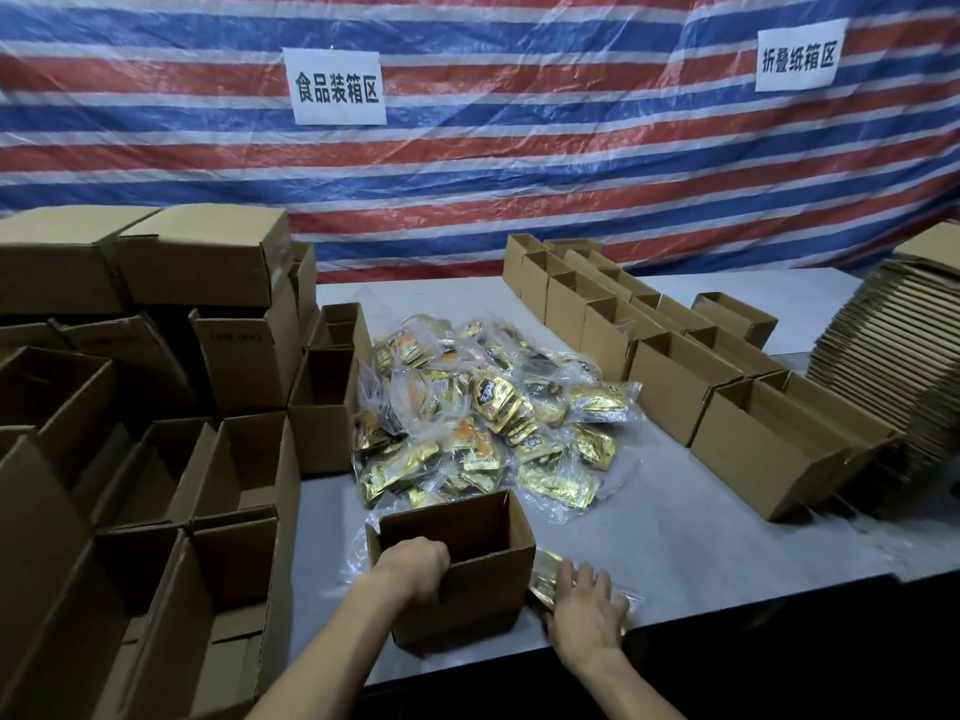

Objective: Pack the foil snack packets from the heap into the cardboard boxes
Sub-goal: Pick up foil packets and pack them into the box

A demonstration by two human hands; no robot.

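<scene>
The grey table (675, 537) stretches away from me. Stacked cardboard boxes (208, 283) crowd its left edge, and a row of open boxes (670, 376) lines its right side. The heap of foil snack packets (478, 413) lies in the middle. One open box (467, 595) stands at the near edge. My left hand (415, 563) hooks over its near wall, fingers curled inside, gripping it. Just right of it, my right hand (587, 610) rests with fingers spread and straight on a gold packet (545, 571).
</scene>
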